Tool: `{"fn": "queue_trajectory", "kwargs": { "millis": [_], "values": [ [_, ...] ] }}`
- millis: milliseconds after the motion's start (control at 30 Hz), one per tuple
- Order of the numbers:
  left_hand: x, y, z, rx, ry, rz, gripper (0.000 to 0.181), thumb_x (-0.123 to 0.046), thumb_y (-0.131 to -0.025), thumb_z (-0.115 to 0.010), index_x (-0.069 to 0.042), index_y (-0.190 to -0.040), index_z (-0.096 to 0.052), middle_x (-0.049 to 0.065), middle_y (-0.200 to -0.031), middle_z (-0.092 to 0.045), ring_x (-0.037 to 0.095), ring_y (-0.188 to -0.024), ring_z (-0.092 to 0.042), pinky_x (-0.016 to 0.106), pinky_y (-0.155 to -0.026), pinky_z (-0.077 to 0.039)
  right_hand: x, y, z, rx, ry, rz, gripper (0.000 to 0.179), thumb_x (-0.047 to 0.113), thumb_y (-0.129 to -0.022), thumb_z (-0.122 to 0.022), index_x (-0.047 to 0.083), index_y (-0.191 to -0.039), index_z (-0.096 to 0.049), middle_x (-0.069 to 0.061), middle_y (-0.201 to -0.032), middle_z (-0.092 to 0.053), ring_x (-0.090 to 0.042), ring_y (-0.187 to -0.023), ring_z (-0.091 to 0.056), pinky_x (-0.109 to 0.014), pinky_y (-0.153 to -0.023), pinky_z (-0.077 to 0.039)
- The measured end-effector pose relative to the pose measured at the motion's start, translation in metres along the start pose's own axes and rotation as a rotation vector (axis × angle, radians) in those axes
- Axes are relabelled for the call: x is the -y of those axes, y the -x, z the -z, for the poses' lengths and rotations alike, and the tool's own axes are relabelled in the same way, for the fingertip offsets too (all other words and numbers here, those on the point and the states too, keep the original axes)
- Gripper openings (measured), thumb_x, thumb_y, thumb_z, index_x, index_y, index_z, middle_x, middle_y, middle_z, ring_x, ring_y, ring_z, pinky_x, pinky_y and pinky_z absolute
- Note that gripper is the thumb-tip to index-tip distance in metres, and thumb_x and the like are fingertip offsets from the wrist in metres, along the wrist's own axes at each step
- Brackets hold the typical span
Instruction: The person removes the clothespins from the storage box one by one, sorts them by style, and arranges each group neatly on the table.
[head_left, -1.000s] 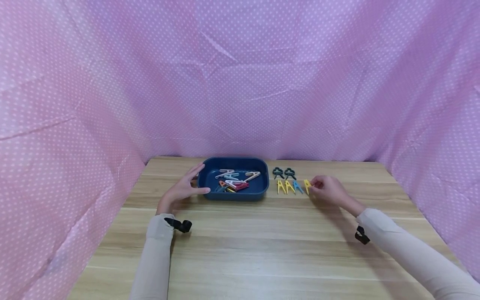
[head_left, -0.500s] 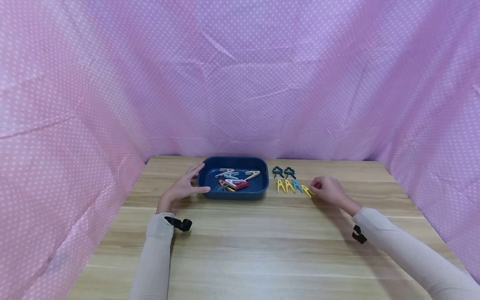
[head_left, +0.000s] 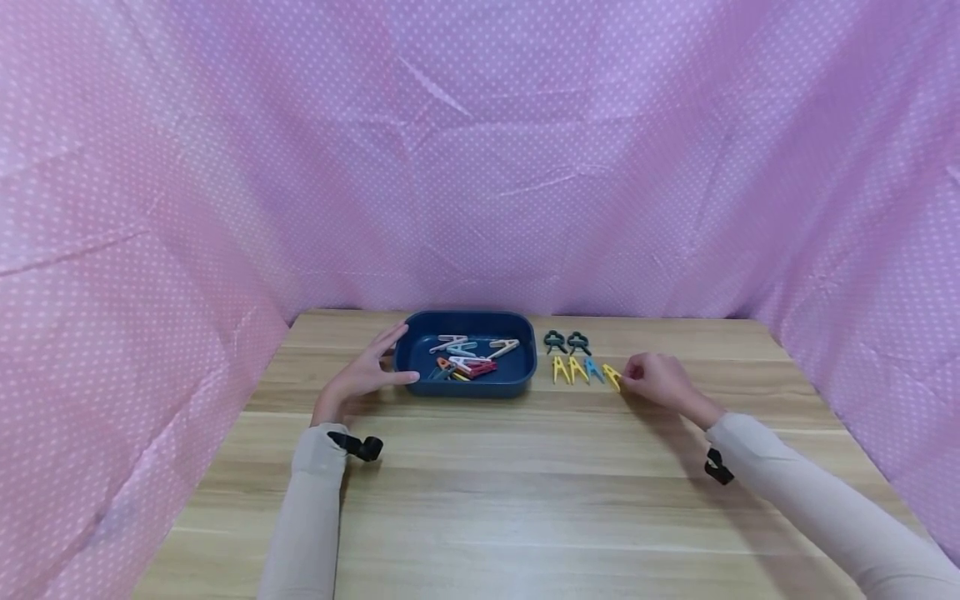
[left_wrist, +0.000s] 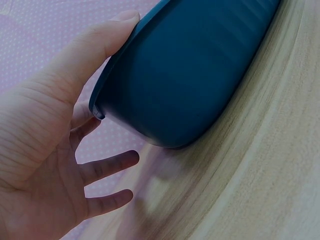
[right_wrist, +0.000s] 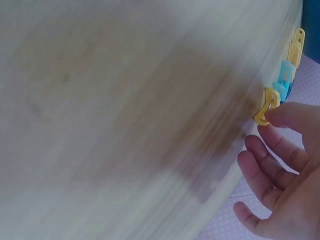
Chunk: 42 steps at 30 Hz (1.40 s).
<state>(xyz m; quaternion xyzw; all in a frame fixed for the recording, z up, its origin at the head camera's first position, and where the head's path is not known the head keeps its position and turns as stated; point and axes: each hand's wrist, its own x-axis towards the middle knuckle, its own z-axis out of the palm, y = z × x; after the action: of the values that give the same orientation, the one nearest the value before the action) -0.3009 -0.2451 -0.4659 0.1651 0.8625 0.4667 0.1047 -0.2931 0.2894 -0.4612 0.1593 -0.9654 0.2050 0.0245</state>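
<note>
My right hand (head_left: 658, 382) pinches a yellow clothespin (head_left: 611, 377) between thumb and fingertips at the right end of a short row. Its other fingers are loosely bent in the right wrist view. Left of it in that row lie a blue clothespin (head_left: 593, 370) and two yellow clothespins (head_left: 560, 370). At the left end of a dark blue bin (head_left: 467, 389), my left hand (head_left: 362, 372) spreads its fingers, the thumb lying along the rim. In the left wrist view two fingers stick out straight, apart from the bin wall (left_wrist: 175, 85).
Inside the bin lie several clothespins, among them a red one (head_left: 482, 368), a white one (head_left: 467, 362) and a cream one (head_left: 504, 347). Two dark green clips (head_left: 554, 341) lie behind the row. Pink dotted cloth (head_left: 495, 167) hangs around the wooden table (head_left: 487, 483).
The yellow clothespin in my right hand first turned to a slant and came toward me, then shifted slightly back away. My left hand has stayed at the bin.
</note>
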Motion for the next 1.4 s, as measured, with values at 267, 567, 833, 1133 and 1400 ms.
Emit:
{"fn": "queue_trajectory", "kwargs": {
  "millis": [267, 567, 833, 1133, 1400],
  "values": [
    [0.001, 0.000, -0.001, 0.001, -0.018, -0.004, 0.103, -0.042, -0.087, -0.081, -0.026, -0.165, -0.015, -0.005, -0.173, -0.005, 0.033, -0.159, -0.009, 0.066, -0.123, -0.018, 0.004, -0.001, -0.003, -0.039, 0.039, -0.022, 0.019, 0.018, -0.089, -0.072, 0.011, -0.072, -0.069, 0.002, -0.064, -0.062, -0.013, -0.061, -0.052, -0.034, -0.064, -0.041],
    [0.001, -0.001, -0.003, -0.003, -0.020, -0.008, 0.102, -0.042, -0.087, -0.081, -0.027, -0.165, -0.016, -0.005, -0.173, -0.005, 0.033, -0.159, -0.010, 0.065, -0.123, -0.019, 0.011, -0.001, -0.004, -0.045, 0.039, -0.039, 0.023, 0.019, -0.091, -0.072, 0.012, -0.070, -0.067, 0.002, -0.064, -0.061, -0.014, -0.062, -0.052, -0.039, -0.070, -0.041],
    [0.000, -0.002, -0.002, 0.003, -0.019, -0.008, 0.103, -0.042, -0.088, -0.080, -0.027, -0.165, -0.014, -0.004, -0.173, -0.004, 0.034, -0.158, -0.011, 0.066, -0.123, -0.020, 0.005, 0.000, -0.010, -0.072, 0.047, 0.031, 0.021, 0.020, -0.089, -0.076, 0.016, -0.070, -0.066, 0.003, -0.068, -0.061, -0.013, -0.066, -0.051, -0.042, -0.073, -0.040],
    [-0.002, 0.000, -0.001, -0.006, -0.023, 0.010, 0.103, -0.041, -0.088, -0.081, -0.027, -0.165, -0.015, -0.003, -0.173, -0.005, 0.035, -0.158, -0.011, 0.066, -0.122, -0.019, 0.006, 0.002, -0.012, -0.080, 0.053, 0.062, 0.016, 0.017, -0.087, -0.078, 0.015, -0.074, -0.069, -0.002, -0.077, -0.064, -0.016, -0.072, -0.053, -0.051, -0.078, -0.041],
    [-0.002, 0.003, -0.001, -0.002, -0.009, 0.022, 0.103, -0.042, -0.087, -0.081, -0.028, -0.165, -0.014, 0.000, -0.173, -0.004, 0.037, -0.157, -0.015, 0.068, -0.122, -0.019, 0.006, 0.002, -0.012, -0.071, 0.048, 0.067, 0.014, 0.017, -0.087, -0.078, 0.014, -0.076, -0.070, -0.002, -0.078, -0.064, -0.019, -0.076, -0.054, -0.055, -0.082, -0.039]
  ]
}}
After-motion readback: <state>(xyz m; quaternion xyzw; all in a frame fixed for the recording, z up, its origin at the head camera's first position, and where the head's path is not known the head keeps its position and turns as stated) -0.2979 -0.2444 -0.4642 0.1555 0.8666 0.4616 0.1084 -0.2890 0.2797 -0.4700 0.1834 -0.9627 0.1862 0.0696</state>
